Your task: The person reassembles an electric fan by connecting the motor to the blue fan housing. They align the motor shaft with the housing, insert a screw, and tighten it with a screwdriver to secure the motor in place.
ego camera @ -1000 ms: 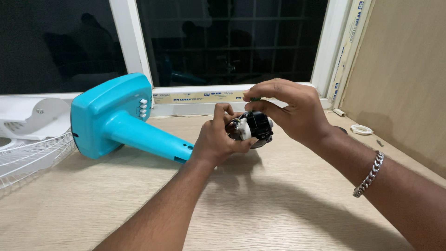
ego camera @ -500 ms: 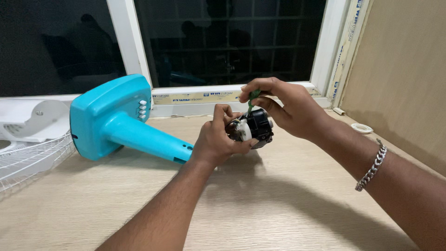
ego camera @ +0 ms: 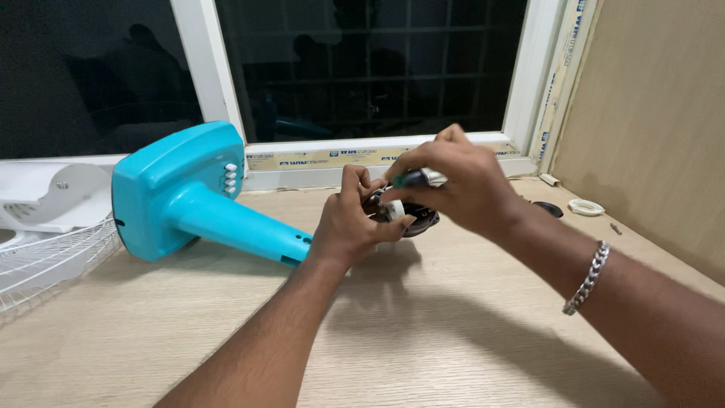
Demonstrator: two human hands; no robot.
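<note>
Left hand (ego camera: 349, 227) clamped on small black-and-white motor part (ego camera: 399, 213) just right of the turquoise fan base (ego camera: 181, 189), right hand (ego camera: 461, 189) closed on green-handled screwdriver (ego camera: 411, 178); likely to slip off and gouge fingers.

Around the turquoise plastic fan stand (ego camera: 198, 198), which counts as 1: 2 bare hands to its right, the left hand (ego camera: 350, 223) and right hand (ego camera: 457, 185); 1 small black-and-white motor unit (ego camera: 400, 213) between them; 1 green-handled screwdriver (ego camera: 411, 178); 1 white wire fan grille (ego camera: 45, 261) to its left; 1 white plastic ring (ego camera: 586, 206) far right; 1 silver chain bracelet (ego camera: 585, 278).
</note>
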